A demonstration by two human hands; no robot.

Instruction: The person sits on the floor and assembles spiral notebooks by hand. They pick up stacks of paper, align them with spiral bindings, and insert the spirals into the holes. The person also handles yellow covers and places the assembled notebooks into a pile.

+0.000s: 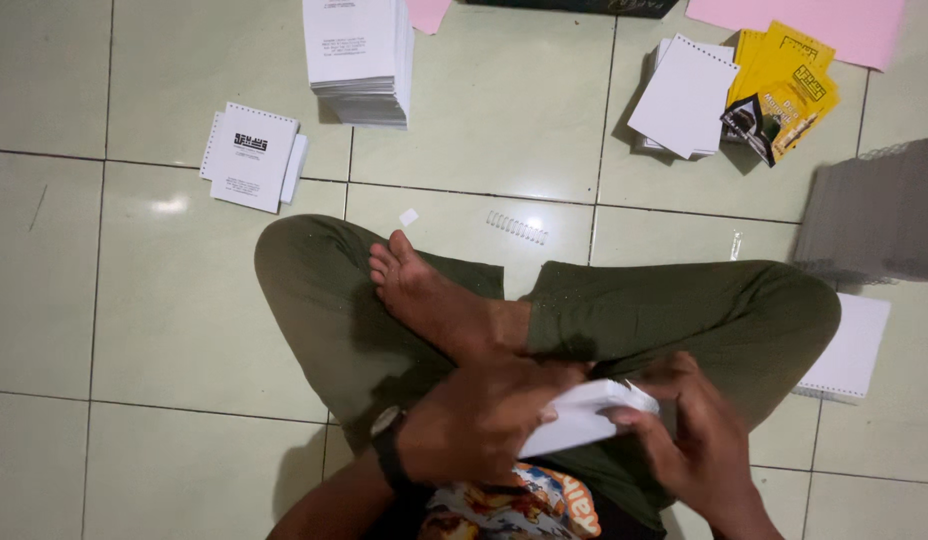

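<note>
Head view, only one cam. Person sits cross-legged on pale green tile floor (164, 330), bare foot (424, 290) resting over olive trousers (684, 300).

Left hand (474, 420), watch (386, 440) on wrist, curled over near end of a small white paper stack (584, 410) held above the lap; fingers wrap it, thumb side hidden under the pages. Right hand (699, 440) closed on the stack's other end, fingertips on top edge, palm mostly turned away & a bit blurred, so grip depth is hard to read. Stack thickness unclear, lower part covered by both hands.

Around: tall white sheet pile (362, 55) cut off at top edge; punched white booklet (252, 155) w/ dark print, left; loose spiral coil (517, 227) on floor near foot; white punched pads (684, 95) beside yellow covers (784, 90); pink sheets (799, 25) cropped at top; grey stack (874, 215) cut off at right, blurry; white pad (849, 350) partly behind knee.
</note>
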